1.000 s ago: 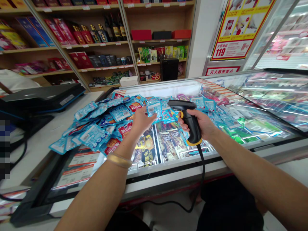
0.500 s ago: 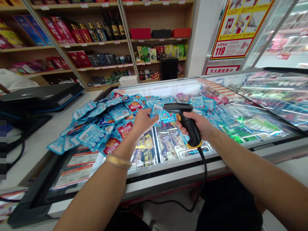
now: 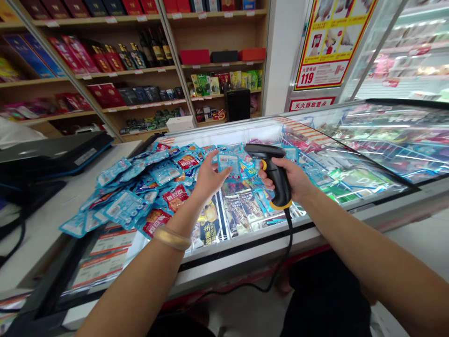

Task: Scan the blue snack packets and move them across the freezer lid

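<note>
My left hand [image 3: 207, 180], with a gold bangle [image 3: 172, 238] at its wrist, has thumb and fingers spread apart. Just beyond the thumb is a light-blue snack packet [image 3: 228, 164], its barcode side showing; whether the thumb touches it, I cannot tell. My right hand [image 3: 293, 180] grips a black and yellow barcode scanner [image 3: 279, 180] by the handle, its head pointing left above the packets. Left of my left hand lies a heap of blue and red snack packets [image 3: 129, 208], some barcode side up, on the glass top of a chest freezer [image 3: 210, 276].
Packaged ice creams [image 3: 242, 213] show inside the freezer. The scanner's cable [image 3: 289, 234] hangs over its front edge. A counter with a dark device [image 3: 70, 157] stands at left. Shelves [image 3: 140, 70] of boxes and bottles, a white box [image 3: 180, 123] and a black box [image 3: 237, 104] are behind.
The fingers of my left hand have spread wider beside the blue packet. My right hand keeps hold of the scanner. The whole view has shifted slightly, moving the scene left.
</note>
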Demonstrator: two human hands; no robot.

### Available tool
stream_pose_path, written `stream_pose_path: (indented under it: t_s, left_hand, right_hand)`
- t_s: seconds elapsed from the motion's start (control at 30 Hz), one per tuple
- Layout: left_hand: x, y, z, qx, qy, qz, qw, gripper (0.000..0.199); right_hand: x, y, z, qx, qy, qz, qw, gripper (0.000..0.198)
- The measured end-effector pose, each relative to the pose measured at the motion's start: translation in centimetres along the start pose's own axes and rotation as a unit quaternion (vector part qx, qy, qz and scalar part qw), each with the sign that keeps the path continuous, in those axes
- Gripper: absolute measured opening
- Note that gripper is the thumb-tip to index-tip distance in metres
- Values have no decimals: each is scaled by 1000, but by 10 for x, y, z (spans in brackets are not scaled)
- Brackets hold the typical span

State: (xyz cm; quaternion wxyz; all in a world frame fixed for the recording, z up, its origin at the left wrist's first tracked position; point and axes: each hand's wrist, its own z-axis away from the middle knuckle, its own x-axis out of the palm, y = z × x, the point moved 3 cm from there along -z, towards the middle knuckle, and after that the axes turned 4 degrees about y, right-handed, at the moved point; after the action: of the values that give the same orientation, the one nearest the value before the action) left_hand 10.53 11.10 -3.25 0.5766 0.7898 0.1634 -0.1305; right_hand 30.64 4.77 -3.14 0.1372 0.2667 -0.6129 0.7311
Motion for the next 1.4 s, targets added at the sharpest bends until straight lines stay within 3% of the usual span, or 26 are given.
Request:
stream_pose_path:
  t_s: [0.2, 0.37, 0.47, 0.57, 0.73, 0.9, 1.03, 1.17, 1.3, 1.4]
  left_hand:
    - [64, 44, -4, 29, -53, -35, 998, 66]
    - [122, 60, 9, 75, -162, -187, 966, 102]
    - [137, 57, 19, 79, -210, -273, 935, 102]
    - [139, 54, 22, 77, -215, -285, 931, 98]
    - [119, 52, 20, 96, -181, -258, 944, 91]
    - [66, 35, 11, 152, -97, -256, 950, 71]
    - [6, 15, 2, 185, -27, -290, 939, 58]
    - [-37, -5, -2, 153, 15, -354, 923, 54]
    - [-47, -19, 5, 138, -1, -410, 901, 57]
    - [-42, -20, 11, 139, -6, -438, 888, 60]
  right_hand:
    - [-48, -32, 21, -54, 76, -32, 995, 17]
    - [-79, -35, 33, -55, 124, -63, 989, 14]
    - [-86, -30, 36, -39, 143, -76, 986, 13]
    - [-88, -28, 35, -36, 141, -73, 987, 14]
    - [-86, -29, 33, -37, 141, -65, 987, 17]
    - [-70, -30, 31, -44, 142, -52, 988, 16]
    - [-34, -22, 15, -34, 94, -31, 995, 17]
    - [15, -2, -11, 19, 41, -4, 999, 19]
    - [53, 19, -35, 60, 2, -3, 998, 17]
    - [60, 32, -45, 75, -15, 1, 997, 16]
